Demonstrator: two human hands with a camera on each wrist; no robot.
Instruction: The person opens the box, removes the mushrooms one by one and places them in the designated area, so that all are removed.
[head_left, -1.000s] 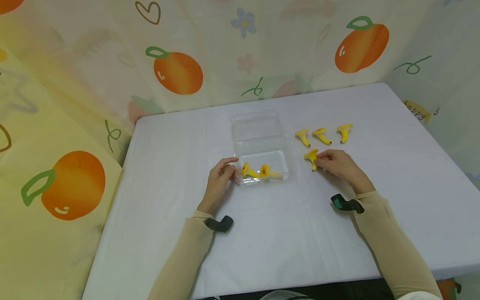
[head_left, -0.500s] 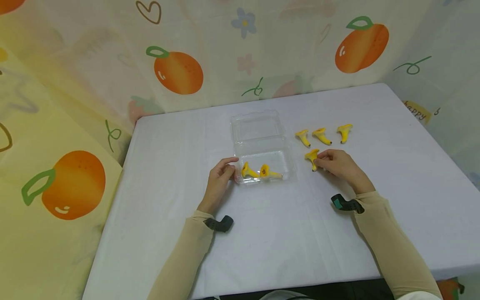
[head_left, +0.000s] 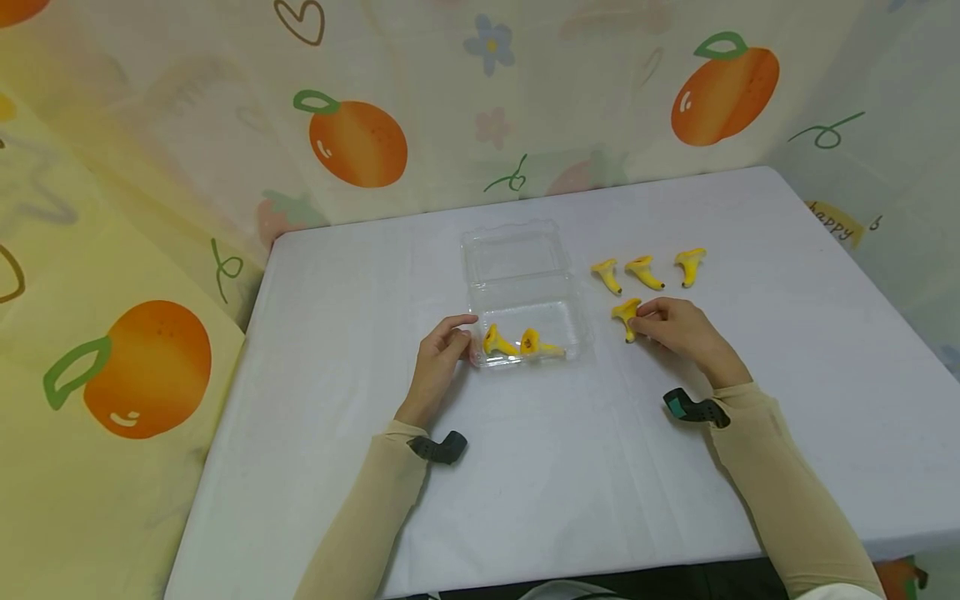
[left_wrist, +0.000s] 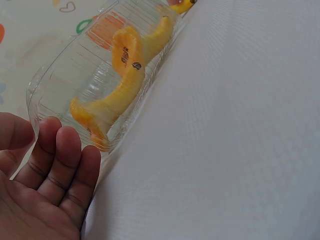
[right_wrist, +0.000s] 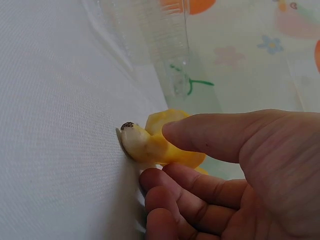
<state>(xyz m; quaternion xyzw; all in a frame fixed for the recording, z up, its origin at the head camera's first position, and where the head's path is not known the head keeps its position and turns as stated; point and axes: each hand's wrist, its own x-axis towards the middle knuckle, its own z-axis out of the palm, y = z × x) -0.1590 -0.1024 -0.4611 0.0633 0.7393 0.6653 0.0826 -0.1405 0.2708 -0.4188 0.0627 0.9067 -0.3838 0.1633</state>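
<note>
A clear plastic clamshell box (head_left: 513, 293) lies with its lid folded back. Two yellow chanterelle mushrooms, one (head_left: 498, 342) on the left and one (head_left: 542, 343) beside it, lie in its near half. My left hand (head_left: 437, 362) touches the box's left end, and the left wrist view shows its fairly straight fingertips (left_wrist: 68, 142) against the clear wall. To the right of the box, my right hand (head_left: 681, 335) pinches another chanterelle mushroom (head_left: 626, 317) between thumb and fingers. Its dark stem tip (right_wrist: 128, 126) is close to the tablecloth; whether it touches cannot be told.
Beyond the right hand, three more chanterelle mushrooms lie in a row: one on the left (head_left: 607, 275), one in the middle (head_left: 643, 272) and one on the right (head_left: 688, 267). The white-covered table (head_left: 540, 483) meets a fruit-printed curtain (head_left: 435, 50) at the back.
The mushroom in my right hand has shifted very slightly to the right. My left hand, the box and the other mushrooms look the same.
</note>
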